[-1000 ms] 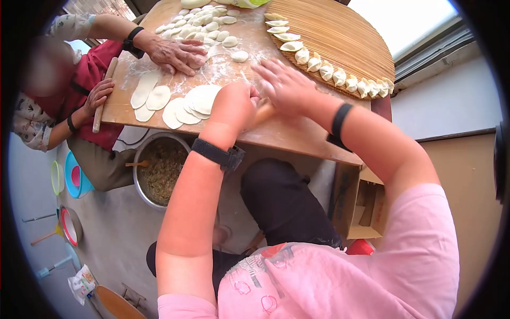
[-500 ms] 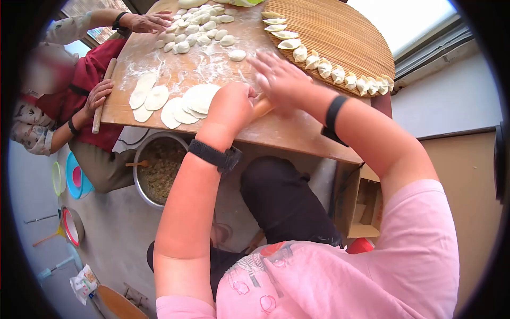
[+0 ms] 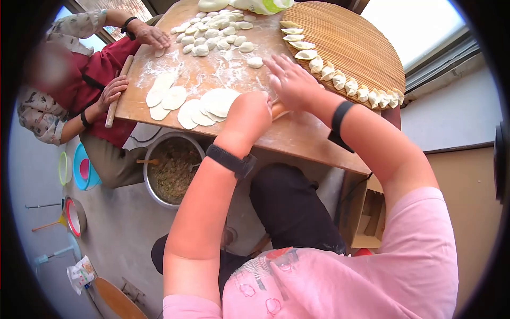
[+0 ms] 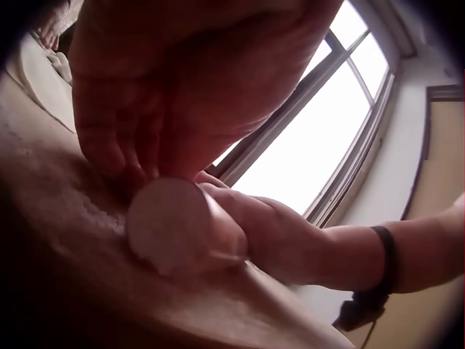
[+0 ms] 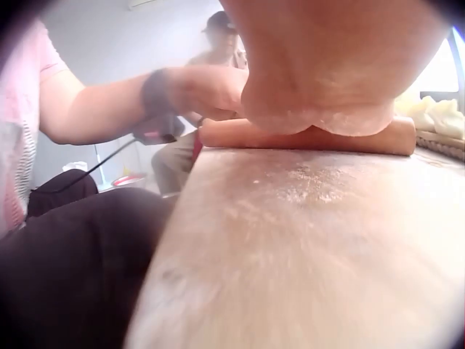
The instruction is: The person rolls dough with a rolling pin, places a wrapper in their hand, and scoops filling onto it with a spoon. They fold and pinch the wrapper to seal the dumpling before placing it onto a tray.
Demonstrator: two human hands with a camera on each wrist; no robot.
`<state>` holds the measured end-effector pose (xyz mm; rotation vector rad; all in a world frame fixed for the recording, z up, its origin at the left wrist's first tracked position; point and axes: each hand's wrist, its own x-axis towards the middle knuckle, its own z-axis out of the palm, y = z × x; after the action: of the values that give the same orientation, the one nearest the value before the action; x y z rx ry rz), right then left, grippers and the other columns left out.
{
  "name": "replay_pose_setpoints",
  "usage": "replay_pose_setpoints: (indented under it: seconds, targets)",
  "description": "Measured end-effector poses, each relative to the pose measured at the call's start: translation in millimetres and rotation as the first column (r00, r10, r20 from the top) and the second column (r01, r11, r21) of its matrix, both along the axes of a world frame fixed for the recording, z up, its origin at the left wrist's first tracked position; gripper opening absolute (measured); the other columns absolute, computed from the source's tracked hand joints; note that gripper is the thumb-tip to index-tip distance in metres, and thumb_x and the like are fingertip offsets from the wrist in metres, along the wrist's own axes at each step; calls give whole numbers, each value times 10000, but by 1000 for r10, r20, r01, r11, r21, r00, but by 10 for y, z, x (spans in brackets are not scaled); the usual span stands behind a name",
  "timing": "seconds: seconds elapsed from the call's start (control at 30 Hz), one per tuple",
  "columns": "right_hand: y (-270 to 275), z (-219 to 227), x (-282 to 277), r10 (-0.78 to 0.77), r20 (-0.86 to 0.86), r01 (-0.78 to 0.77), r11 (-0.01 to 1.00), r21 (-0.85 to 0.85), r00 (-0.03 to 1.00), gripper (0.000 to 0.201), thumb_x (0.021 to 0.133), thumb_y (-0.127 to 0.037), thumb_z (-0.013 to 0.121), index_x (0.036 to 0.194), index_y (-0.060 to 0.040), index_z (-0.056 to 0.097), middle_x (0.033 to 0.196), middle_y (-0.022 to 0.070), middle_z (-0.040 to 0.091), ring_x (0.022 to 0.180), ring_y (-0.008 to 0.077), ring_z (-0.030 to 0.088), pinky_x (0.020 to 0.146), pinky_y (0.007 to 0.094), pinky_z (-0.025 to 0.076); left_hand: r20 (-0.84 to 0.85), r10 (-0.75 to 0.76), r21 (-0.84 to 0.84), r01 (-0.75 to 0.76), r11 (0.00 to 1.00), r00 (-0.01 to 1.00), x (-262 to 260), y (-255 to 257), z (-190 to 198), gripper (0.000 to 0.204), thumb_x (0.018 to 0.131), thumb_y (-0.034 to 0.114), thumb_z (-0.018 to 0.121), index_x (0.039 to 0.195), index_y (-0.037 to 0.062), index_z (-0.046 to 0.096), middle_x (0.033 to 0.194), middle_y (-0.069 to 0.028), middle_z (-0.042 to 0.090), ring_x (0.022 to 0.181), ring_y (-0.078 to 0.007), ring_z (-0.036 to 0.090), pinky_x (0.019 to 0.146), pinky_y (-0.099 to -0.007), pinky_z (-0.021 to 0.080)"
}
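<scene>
My right hand (image 3: 294,85) presses its palm down on a short wooden rolling pin (image 3: 278,110), fingers stretched out beyond it. In the right wrist view the heel of that hand rests on top of the pin (image 5: 218,135). Beside the pin, my left hand (image 3: 247,114) has its fingers curled down to the board; I cannot tell what they hold. The left wrist view has the pin's round end (image 4: 171,225) close to those fingers. Flat round dough wrappers (image 3: 220,102) lie overlapping just left of my left hand. A small dough disc (image 3: 255,62) sits beyond my hands.
Many dough pieces (image 3: 212,33) lie at the back of the floured board (image 3: 319,141). Filled dumplings (image 3: 339,82) line the edge of a reed mat (image 3: 350,42). Opposite, another person's hand rests on a second rolling pin (image 3: 118,95). A bowl of filling (image 3: 175,178) stands below.
The other person's far hand has left the middle of the board and is now at its left edge, by a dough piece. My hands stay at the rolling pin; the whole view has shifted slightly.
</scene>
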<state>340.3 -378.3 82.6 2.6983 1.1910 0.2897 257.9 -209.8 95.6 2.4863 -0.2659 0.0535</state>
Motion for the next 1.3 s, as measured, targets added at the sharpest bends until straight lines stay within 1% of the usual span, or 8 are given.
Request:
replay_pose_setpoints:
  seconds: [0.13,0.2,0.47,0.73,0.83,0.93,1.17,1.3]
  targets:
    - [-123,-127,-182,39,-2,-38,979,201,999,466,1015,-226,390,1409,5,484,1565,196,370,1457,397,330,1187,460,300,63,-2,11,2,1000,998,16,-37,-32,149,856,157,677,888,15,709,847,-222,686,838,-408,658,760,-473,519]
    - [-278,28,-589,-50,-295,149,935,321,954,513,1011,-265,396,1492,-88,425,1551,197,390,1438,387,362,1178,459,304,59,24,-44,-21,999,998,-6,-18,-48,149,856,155,678,898,16,711,852,-222,688,843,-410,659,760,-471,520]
    - [39,-15,21,-49,7,50,998,-42,999,526,1009,-263,394,1496,-66,416,1579,207,338,1467,387,315,1197,476,272,35,8,42,-10,999,999,-27,33,-28,187,866,182,670,954,23,714,860,-206,697,859,-393,669,770,-455,528]
    - [-373,137,-773,-107,-356,185,964,193,928,554,1011,-288,392,1528,-90,366,1579,184,348,1469,369,311,1207,443,260,-50,44,-30,-46,999,998,-47,82,53,160,871,174,654,952,52,719,910,-192,707,883,-380,674,789,-466,529]
    - [-219,-41,-479,-82,-281,152,959,240,956,541,1012,-284,396,1515,-86,388,1575,189,355,1468,368,314,1204,465,262,-55,-7,-7,7,1000,998,-83,85,105,167,874,173,651,974,61,724,944,-185,714,905,-373,679,800,-466,534]
    - [75,9,-10,24,31,-20,992,-126,999,529,1013,-279,394,1504,-82,406,1576,193,353,1473,367,308,1203,477,264,-70,0,62,5,998,998,-32,71,123,211,878,182,651,1033,62,729,948,-203,711,910,-383,677,807,-457,537]
    - [-300,70,-709,-83,-350,163,965,206,933,537,1028,-275,351,1537,-103,348,1572,153,367,1472,327,320,1203,444,267,19,66,-15,-65,998,998,-12,61,-19,161,877,167,652,961,50,723,939,-211,707,901,-396,671,795,-466,533]
    - [-284,-69,-586,-25,-198,82,954,289,980,497,1023,-265,379,1487,-92,428,1527,188,426,1417,361,402,1159,466,329,-40,22,-95,-25,995,999,-52,74,-18,166,882,160,642,954,26,710,889,-224,694,852,-414,660,772,-466,524]
